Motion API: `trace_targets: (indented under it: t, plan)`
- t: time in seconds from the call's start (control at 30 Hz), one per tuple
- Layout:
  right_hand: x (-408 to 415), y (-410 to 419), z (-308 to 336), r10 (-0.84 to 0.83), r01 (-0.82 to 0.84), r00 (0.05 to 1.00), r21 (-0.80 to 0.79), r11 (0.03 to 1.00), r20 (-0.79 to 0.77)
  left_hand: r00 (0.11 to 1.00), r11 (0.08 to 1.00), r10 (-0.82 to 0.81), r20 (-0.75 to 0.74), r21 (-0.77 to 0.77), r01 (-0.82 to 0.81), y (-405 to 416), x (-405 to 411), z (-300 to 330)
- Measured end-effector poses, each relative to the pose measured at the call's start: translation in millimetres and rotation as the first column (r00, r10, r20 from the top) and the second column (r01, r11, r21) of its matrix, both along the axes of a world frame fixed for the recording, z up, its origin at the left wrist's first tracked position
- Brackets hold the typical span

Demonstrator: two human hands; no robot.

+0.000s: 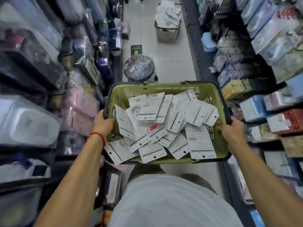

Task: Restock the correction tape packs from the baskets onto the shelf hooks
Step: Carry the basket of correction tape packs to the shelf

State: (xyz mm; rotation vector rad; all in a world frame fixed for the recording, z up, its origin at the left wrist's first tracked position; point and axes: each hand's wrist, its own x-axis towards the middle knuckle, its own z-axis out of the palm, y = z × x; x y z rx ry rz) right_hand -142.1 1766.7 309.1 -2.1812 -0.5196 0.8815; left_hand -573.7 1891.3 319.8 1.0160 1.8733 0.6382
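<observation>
A green plastic basket (164, 89) with a dark rim is held in front of me above the aisle floor. Several white correction tape packs (165, 126) lie loose in it, printed backs up. My left hand (103, 123) grips the basket's left rim, a red string around its wrist. My right hand (229, 130) grips the right rim. A second basket (167, 32), beige and heaped with white packs, stands on the floor farther down the aisle.
Packed shelves line the narrow aisle on both sides, the left shelves (49, 79) and the right shelves (262, 71). A round bin (139, 68) covered in plastic stands on the floor just beyond the held basket. A dark floor sticker (136, 49) lies behind it.
</observation>
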Motion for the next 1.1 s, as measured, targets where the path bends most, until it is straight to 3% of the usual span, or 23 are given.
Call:
trace_targets:
  t: [0.13, 0.23, 0.53, 0.8, 1.1]
  plan:
    - [3, 87, 7, -0.072, 0.074, 0.996, -0.045, 0.996, 0.056, 0.993, 0.995, -0.08, 0.088, -0.046, 0.084, 129, 12, -3]
    - [3, 156, 10, -0.13, 0.133, 0.989, -0.035, 0.991, 0.075, 0.99, 0.99, -0.134, 0.046, -0.036, 0.136, 216, 23, 1]
    - [31, 369, -23, -0.146, 0.144, 0.987, -0.031, 0.989, -0.073, 0.972, 0.976, -0.216, -0.095, -0.052, 0.212, 449, 59, 6]
    - [80, 517, -7, -0.23, 0.226, 0.968, -0.05, 0.973, -0.099, 0.954, 0.952, -0.295, -0.052, -0.098, 0.29, 638, 125, 13]
    - [127, 579, -15, -0.484, 0.484, 0.875, -0.027, 0.875, 0.009, 0.783, 0.777, -0.622, 0.004, -0.118, 0.618, 814, 259, 5]
